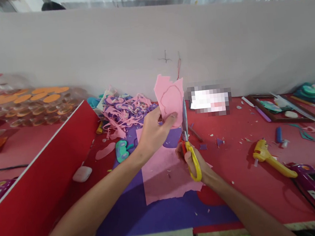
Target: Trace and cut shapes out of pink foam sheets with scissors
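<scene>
Scraps (pixel 123 112) heap behind pink sheet (pixel 166 173); glue gun (pixel 271 158) lies right.

Bright even light, warped blurry edges

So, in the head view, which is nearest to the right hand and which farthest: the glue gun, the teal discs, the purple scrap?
From the right hand, on the scissors:
1. Purple scrap, just to its right.
2. Glue gun, farther right.
3. Teal discs, far right, at the back.
</scene>
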Available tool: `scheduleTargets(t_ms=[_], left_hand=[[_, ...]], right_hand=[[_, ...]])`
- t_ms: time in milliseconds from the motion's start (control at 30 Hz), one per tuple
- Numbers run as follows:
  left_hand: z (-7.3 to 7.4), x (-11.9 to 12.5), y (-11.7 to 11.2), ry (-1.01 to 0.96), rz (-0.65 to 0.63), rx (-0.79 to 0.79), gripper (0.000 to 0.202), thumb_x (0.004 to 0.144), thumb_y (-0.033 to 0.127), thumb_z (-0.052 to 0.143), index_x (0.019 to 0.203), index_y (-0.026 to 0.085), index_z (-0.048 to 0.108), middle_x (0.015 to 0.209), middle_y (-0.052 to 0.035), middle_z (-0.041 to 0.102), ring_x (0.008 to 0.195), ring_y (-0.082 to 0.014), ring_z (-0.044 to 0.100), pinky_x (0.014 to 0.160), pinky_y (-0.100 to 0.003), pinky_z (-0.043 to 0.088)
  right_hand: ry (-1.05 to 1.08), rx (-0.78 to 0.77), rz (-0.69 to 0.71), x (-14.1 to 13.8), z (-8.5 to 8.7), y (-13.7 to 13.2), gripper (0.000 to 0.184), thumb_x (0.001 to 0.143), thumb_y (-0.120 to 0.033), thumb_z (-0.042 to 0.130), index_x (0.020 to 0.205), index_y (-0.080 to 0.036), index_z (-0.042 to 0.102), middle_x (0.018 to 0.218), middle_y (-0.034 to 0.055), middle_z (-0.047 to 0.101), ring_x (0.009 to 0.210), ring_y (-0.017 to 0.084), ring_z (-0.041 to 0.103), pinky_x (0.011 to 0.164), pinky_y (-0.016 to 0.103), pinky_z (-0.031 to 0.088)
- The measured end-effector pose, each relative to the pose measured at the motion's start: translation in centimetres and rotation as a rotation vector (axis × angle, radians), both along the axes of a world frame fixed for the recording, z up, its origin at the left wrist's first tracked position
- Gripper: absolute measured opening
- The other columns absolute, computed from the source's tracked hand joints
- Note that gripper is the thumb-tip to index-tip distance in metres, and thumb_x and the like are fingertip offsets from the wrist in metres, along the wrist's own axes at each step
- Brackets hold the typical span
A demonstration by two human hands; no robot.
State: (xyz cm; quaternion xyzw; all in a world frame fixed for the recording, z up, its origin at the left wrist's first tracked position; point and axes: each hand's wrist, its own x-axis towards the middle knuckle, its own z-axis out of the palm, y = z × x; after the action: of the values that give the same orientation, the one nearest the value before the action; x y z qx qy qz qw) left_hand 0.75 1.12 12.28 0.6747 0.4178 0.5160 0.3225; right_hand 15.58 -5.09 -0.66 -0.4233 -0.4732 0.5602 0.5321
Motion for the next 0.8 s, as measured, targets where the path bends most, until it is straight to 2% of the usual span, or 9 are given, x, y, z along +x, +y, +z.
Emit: scheduleTargets(t_ms=[100,233,400,500,700,800], left_hand=[[-0.1,0.1,0.0,0.030,-0.003,-0.013,0.024,0.087,0.029,0.061,0.069,0.019,0.048,0.066,0.0039,0.045,0.062,-0.0100,0.038,0.057,-0.025,0.033],[0.0,0.0,0.0,0.038,-0.012,-0.020,0.023,0.087,0.030,0.060,0.070,0.018,0.049,0.066,0.0034,0.046,0.063,-0.0105,0.039,0.058,-0.025,0.033],[0.0,0.1,0.1,0.018,-0.005,-0.024,0.025,0.087,0.030,0.061,0.070,0.019,0.047,0.066,0.0038,0.045,0.062,-0.0101,0.038,0.058,-0.025,0.032],[-0.2,0.1,0.1,0.028,-0.005,-0.022,0.026,0.087,0.030,0.061,0.069,0.019,0.046,0.066,0.0039,0.044,0.062,-0.0099,0.037,0.057,-0.025,0.031],[-0.3,0.0,0.0,0.074,-0.015,-0.014,0.034,0.088,0.033,0.062,0.064,0.019,0.043,0.063,0.0039,0.044,0.059,-0.0096,0.037,0.056,-0.027,0.030],[-0.3,0.0,-0.1,0.076,-0.004,-0.014,0.036,0.088,0.034,0.063,0.063,0.020,0.041,0.061,0.0042,0.043,0.058,-0.0096,0.036,0.054,-0.027,0.028]], right_hand=[[0.008,0.020,-0.014,-0.2,-0.3,0.4,0.059,0.075,-0.080,0.067,0.093,-0.024,0.059,0.086,0.0058,0.060,0.076,0.019,0.063,0.063,0.031,0.059],[0.072,-0.046,0.001,0.0,0.2,0.8,0.058,0.078,-0.083,0.059,0.090,-0.026,0.058,0.088,0.0074,0.060,0.083,0.022,0.066,0.060,0.032,0.060],[0.109,-0.044,0.019,0.0,0.8,0.1,0.061,0.067,-0.078,0.074,0.096,-0.026,0.060,0.097,0.0063,0.061,0.084,0.019,0.066,0.071,0.030,0.060],[0.109,-0.042,0.019,0.0,0.8,-0.1,0.063,0.069,-0.079,0.072,0.099,-0.025,0.060,0.098,0.0069,0.061,0.081,0.018,0.065,0.069,0.029,0.060],[-0.075,0.134,-0.018,0.2,0.8,-0.1,0.059,0.080,-0.080,0.062,0.087,-0.022,0.055,0.080,0.0030,0.056,0.073,0.017,0.060,0.061,0.028,0.052],[-0.169,0.181,-0.018,0.4,0.8,-0.3,0.061,0.084,-0.083,0.053,0.083,-0.022,0.053,0.068,-0.0008,0.049,0.061,0.014,0.051,0.054,0.028,0.044]])
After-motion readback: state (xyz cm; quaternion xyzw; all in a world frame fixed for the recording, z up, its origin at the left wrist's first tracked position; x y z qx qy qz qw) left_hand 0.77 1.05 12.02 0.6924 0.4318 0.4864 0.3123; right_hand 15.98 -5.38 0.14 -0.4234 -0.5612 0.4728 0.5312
